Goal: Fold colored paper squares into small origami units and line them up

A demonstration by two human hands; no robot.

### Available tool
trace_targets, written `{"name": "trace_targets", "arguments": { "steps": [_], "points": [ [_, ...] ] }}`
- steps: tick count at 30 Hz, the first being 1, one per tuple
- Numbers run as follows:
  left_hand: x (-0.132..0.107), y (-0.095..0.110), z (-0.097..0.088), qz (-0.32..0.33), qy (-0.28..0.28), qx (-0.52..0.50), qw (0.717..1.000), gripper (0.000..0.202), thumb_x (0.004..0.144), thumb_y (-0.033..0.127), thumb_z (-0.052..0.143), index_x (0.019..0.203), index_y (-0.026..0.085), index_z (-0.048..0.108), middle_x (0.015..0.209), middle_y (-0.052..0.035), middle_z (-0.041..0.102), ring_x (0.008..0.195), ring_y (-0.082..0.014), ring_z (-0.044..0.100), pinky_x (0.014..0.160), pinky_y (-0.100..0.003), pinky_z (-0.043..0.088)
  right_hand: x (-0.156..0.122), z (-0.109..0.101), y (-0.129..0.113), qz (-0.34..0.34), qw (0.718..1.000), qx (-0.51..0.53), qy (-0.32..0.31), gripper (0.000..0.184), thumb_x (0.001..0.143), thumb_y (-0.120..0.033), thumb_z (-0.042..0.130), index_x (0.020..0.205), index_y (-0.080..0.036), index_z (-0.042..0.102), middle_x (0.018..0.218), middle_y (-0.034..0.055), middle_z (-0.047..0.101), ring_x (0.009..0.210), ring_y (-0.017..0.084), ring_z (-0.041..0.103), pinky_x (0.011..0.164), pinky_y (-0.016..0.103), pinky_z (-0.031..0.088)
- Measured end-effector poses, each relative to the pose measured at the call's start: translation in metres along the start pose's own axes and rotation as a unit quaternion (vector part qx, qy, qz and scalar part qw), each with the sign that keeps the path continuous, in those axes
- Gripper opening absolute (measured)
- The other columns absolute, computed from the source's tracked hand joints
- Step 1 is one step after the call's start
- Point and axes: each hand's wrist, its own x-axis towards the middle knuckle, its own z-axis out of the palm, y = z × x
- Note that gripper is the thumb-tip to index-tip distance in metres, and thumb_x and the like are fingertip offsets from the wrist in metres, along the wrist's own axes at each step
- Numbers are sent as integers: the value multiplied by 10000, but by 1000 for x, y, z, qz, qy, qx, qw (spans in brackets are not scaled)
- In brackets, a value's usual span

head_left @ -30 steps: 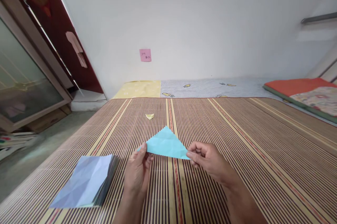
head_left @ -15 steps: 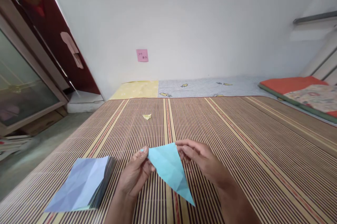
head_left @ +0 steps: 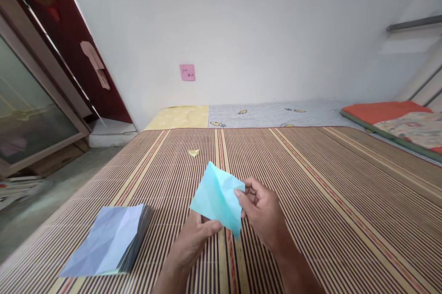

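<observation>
A sheet of light blue paper (head_left: 216,195), creased and partly opened out, is held above the striped mat. My right hand (head_left: 260,209) pinches its right corner between thumb and fingers. At the lower left edge is my left hand (head_left: 195,241), its thumb along the paper's bottom edge and its fingers mostly hidden behind the sheet. To the left lies a thick stack of paper (head_left: 107,239) with a creased lavender-blue sheet on top.
The striped mat (head_left: 311,202) covers the bed. Farther back sits a small pale yellow piece (head_left: 194,152). Folded orange and floral bedding (head_left: 390,114) lies at the far right. A pink note (head_left: 187,72) sticks to the white wall.
The blue paper has turned and spread from a triangle into a wider, partly opened shape. My left hand has shifted from its upper left corner to its lower edge.
</observation>
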Motion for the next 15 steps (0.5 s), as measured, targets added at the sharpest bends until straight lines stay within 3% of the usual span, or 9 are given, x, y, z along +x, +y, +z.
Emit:
{"name": "trace_targets", "arguments": {
  "steps": [4,6,11,15],
  "points": [
    [2,-4,-2,-42,209,-35,976,639,830,395,789,1399,184,587,1292,-159,713,1217,-348,644,1057,-469,501,1,-4,0,6,999,5,-40,151,912,-319,651,834,-207,587,617,-51,574,488,111,565,452,198,454],
    [3,-1,-2,-62,270,-78,958,563,890,334,731,1407,174,573,1343,-160,688,1224,-322,651,1049,-432,526,3,-9,2,9,999,0,-44,143,930,-309,627,838,-202,598,618,-50,578,479,103,550,461,200,447],
    [5,15,3,-47,281,-159,945,456,951,194,622,1399,130,573,1319,-175,705,1185,-306,686,1020,-424,568,7,-22,6,13,999,30,-40,175,975,-311,542,929,-188,657,647,-16,637,486,113,538,481,225,446],
    [5,16,4,-48,302,-153,940,443,938,126,612,1380,104,586,1249,-174,742,1164,-302,700,1013,-409,575,7,-27,-2,-18,999,18,-32,355,1004,-460,485,1071,-186,700,799,36,678,680,162,618,607,270,506]
  ]
}}
